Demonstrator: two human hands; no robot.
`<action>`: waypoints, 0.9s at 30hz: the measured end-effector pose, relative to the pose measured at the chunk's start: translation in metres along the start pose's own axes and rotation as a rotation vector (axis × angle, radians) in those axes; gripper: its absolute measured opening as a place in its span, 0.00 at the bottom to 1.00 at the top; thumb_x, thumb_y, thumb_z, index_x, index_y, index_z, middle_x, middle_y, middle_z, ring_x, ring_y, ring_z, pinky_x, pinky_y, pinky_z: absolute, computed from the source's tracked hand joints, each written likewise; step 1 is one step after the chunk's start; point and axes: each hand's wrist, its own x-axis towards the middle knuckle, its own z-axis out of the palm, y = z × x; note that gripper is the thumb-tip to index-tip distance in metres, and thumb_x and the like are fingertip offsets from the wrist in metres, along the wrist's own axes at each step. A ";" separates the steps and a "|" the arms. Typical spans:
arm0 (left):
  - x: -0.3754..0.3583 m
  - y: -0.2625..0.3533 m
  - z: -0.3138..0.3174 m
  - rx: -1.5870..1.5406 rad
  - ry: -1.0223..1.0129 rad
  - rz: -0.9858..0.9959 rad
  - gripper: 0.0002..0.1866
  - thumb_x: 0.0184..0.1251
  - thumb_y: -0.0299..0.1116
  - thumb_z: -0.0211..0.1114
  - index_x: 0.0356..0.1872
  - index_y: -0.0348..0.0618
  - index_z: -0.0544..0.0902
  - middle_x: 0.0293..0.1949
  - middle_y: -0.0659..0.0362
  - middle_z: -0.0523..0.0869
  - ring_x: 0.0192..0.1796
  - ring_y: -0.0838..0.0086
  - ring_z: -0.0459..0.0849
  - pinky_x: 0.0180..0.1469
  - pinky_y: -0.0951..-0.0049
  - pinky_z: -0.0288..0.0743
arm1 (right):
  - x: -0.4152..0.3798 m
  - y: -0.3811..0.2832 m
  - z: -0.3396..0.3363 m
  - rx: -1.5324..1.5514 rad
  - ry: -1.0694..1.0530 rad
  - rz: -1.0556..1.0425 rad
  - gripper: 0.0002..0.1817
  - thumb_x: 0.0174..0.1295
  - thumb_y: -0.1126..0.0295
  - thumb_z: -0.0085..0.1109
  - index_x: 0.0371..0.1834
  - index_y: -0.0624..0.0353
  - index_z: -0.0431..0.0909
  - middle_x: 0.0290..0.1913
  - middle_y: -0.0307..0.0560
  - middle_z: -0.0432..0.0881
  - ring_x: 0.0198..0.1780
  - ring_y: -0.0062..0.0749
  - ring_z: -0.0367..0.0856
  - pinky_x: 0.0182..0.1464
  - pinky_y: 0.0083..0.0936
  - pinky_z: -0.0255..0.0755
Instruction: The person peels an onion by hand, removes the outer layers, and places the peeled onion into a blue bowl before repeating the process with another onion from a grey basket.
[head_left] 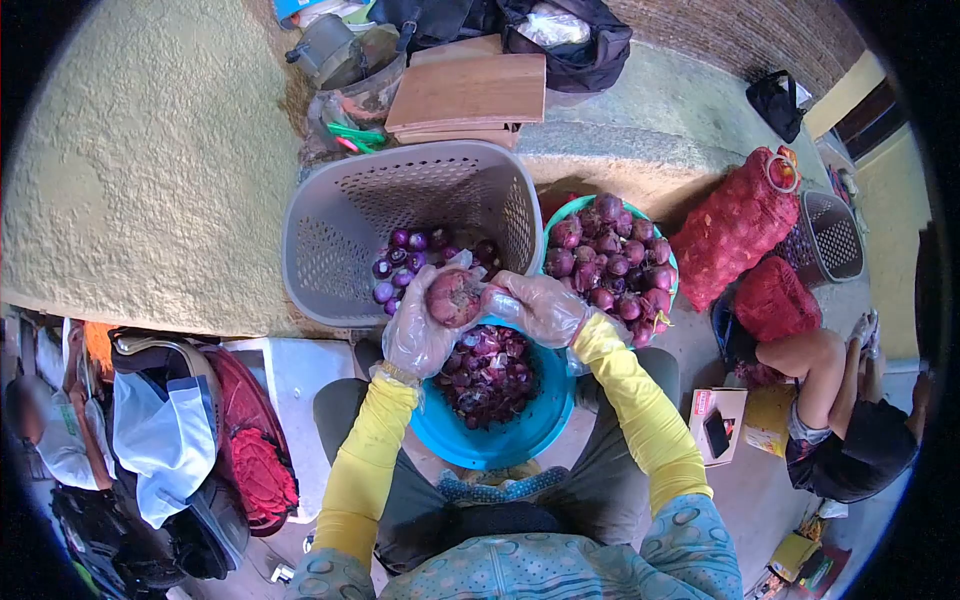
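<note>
My left hand, in a clear plastic glove, is wrapped round an unpeeled red onion. Close against the onion's right side is my gloved right hand, its fingers closed; whatever they grip is hidden. Below both hands stands a blue basin with onion skins and scraps in it. Peeled purple onions lie in the grey perforated basket behind my left hand. To the right, whole red onions fill a green-rimmed tub.
A full red mesh sack leans at the right, near another grey basket. Another person sits at the right edge, beside a box with a phone. Boards rest on the ledge. Bags lie at left.
</note>
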 end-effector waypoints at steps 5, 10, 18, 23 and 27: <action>-0.001 -0.002 0.005 0.118 0.021 0.110 0.29 0.85 0.50 0.51 0.72 0.37 0.71 0.67 0.48 0.79 0.67 0.57 0.80 0.70 0.50 0.75 | 0.001 -0.005 -0.008 -0.014 0.040 -0.029 0.15 0.77 0.57 0.55 0.50 0.59 0.78 0.39 0.61 0.85 0.43 0.61 0.85 0.44 0.44 0.77; 0.000 -0.005 0.009 0.144 0.073 0.131 0.25 0.85 0.52 0.52 0.58 0.38 0.82 0.58 0.51 0.85 0.60 0.66 0.85 0.68 0.58 0.79 | 0.004 -0.006 -0.008 -0.034 0.102 -0.028 0.11 0.75 0.62 0.57 0.47 0.59 0.79 0.37 0.60 0.85 0.42 0.60 0.86 0.43 0.43 0.77; -0.004 -0.005 0.012 0.252 0.064 0.052 0.30 0.83 0.58 0.52 0.59 0.37 0.81 0.58 0.51 0.85 0.57 0.65 0.87 0.62 0.58 0.84 | 0.004 -0.011 -0.007 -0.170 0.091 -0.024 0.16 0.76 0.54 0.56 0.45 0.57 0.78 0.35 0.64 0.84 0.40 0.67 0.83 0.37 0.52 0.75; -0.001 -0.006 0.006 0.223 0.039 0.041 0.31 0.83 0.59 0.50 0.60 0.37 0.80 0.59 0.51 0.84 0.57 0.65 0.87 0.63 0.56 0.83 | 0.003 -0.012 -0.007 -0.207 0.134 -0.057 0.15 0.74 0.55 0.58 0.42 0.56 0.79 0.34 0.62 0.84 0.39 0.66 0.83 0.37 0.53 0.75; 0.003 -0.004 0.002 0.190 0.070 0.044 0.31 0.83 0.58 0.51 0.60 0.36 0.79 0.63 0.50 0.82 0.62 0.62 0.83 0.64 0.53 0.83 | 0.001 -0.021 -0.012 -0.321 0.201 -0.105 0.14 0.73 0.55 0.58 0.41 0.54 0.80 0.33 0.59 0.83 0.39 0.64 0.83 0.39 0.53 0.76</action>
